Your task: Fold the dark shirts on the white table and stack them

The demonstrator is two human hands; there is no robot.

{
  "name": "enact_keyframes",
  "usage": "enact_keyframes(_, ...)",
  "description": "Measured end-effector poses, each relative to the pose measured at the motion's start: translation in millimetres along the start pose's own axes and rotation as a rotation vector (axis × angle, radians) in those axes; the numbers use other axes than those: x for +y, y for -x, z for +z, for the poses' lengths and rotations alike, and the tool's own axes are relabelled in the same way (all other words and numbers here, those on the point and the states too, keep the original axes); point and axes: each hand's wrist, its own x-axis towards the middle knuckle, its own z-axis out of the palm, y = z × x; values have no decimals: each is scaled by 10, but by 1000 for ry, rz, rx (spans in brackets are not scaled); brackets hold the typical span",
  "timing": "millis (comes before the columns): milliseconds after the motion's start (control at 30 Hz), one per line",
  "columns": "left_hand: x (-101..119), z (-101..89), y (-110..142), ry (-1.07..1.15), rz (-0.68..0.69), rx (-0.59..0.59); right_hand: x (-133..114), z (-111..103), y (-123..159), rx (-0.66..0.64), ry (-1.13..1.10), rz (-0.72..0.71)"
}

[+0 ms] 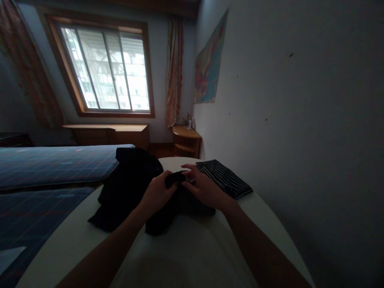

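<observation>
- Black cloth (195,203) lies bunched near the middle of the surface (216,248), which is pale and has a rounded edge; part of the fabric is raised between the two hands.
- Left hand (157,193): its grip is closed around a raised fold of that cloth, thumb on the near side.
- Right hand (204,187): its fingers are bent and spread at the other end of the same fold, one reaching out above it; whether this grip pinches the fabric or only touches it, I cannot tell.
- Just left of the left hand, a dark heap (129,180) of fabric spreads to the rim of the surface; shadow hides whether it is separate from the piece being handled.
- Beyond the right hand, a striped cloth (223,176), black with thin light lines, lies flat near the far right rim.
- Off to the left are plaid blue mattresses (60,166), a pale sheet (12,256) on the nearer one.
- Behind stand a wooden desk (129,128) beneath a window (111,72) and a rounded corner shelf (187,132); a map (210,64) hangs on the right-hand wall (285,88).
</observation>
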Motion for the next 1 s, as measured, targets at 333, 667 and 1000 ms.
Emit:
enact_keyframes(333, 48, -114, 9, -403, -177, 44, -41, 289, 56, -159, 459, 102)
enact_keyframes(667, 0, -82, 13, -364, -90, -12, 61, 430, 11, -38, 631, 187)
enact_keyframes(1000, -16, -121, 2, -453, -51, 119, -65, 493, 19, -61, 708, 266)
